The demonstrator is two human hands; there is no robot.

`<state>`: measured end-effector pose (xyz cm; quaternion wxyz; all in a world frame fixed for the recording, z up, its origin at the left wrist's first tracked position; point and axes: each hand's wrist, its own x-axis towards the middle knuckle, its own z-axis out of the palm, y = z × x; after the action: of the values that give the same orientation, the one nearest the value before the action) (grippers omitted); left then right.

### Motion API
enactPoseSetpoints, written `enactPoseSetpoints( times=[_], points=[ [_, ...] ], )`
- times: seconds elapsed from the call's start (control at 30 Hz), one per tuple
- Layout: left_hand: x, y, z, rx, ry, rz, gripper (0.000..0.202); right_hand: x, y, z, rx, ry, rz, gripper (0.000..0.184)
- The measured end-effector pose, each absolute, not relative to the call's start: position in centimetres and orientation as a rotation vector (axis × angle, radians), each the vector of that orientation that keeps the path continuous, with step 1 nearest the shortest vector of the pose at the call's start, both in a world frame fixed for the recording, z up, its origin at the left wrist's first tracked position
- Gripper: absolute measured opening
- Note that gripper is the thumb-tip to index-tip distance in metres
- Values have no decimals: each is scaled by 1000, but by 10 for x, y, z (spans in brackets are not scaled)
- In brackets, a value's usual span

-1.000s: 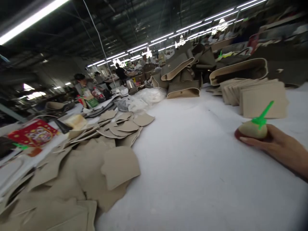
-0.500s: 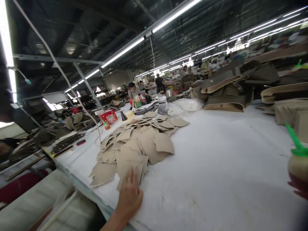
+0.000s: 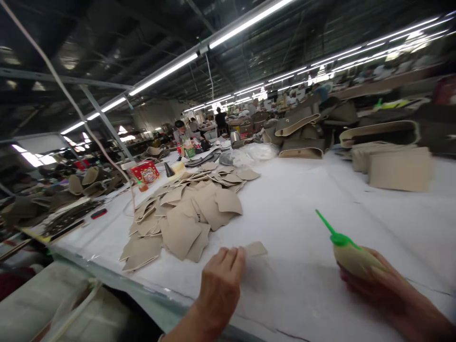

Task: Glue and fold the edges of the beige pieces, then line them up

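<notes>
Positioning, it seems: left hand (image 3: 221,280) apparently pinches a small beige piece (image 3: 257,248), right hand (image 3: 386,285) grips the bottle (image 3: 354,259), steadiness needed next!

At lower centre, our left hand (image 3: 221,285) holds a small beige piece (image 3: 257,249) over the white bench (image 3: 292,204); at lower right, our right hand (image 3: 390,289) grips a green-nozzled bottle (image 3: 354,261). Beige panels (image 3: 181,230) lie heaped left of centre.
</notes>
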<state>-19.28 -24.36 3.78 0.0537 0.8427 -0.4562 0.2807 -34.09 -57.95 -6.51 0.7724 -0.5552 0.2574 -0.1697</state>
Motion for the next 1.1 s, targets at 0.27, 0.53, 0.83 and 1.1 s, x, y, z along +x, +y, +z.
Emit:
enactPoseSetpoints(
  times=[0.27,0.53,0.83,1.1],
  points=[
    [-211,-288,49,2240,-1856,557,31,-358,-580,-39,-934,646,-633,42],
    [-178,-331,126,2368,-2361,124,21,-350,-576,-38,-902,608,-690,36],
    [-199,-344,29,2579,-1320,-459,61,-359,-565,-26,-897,532,-624,45],
    [-218,-353,36,2700,-1425,-557,43,-370,-545,-21,-910,545,-590,54]
  ],
)
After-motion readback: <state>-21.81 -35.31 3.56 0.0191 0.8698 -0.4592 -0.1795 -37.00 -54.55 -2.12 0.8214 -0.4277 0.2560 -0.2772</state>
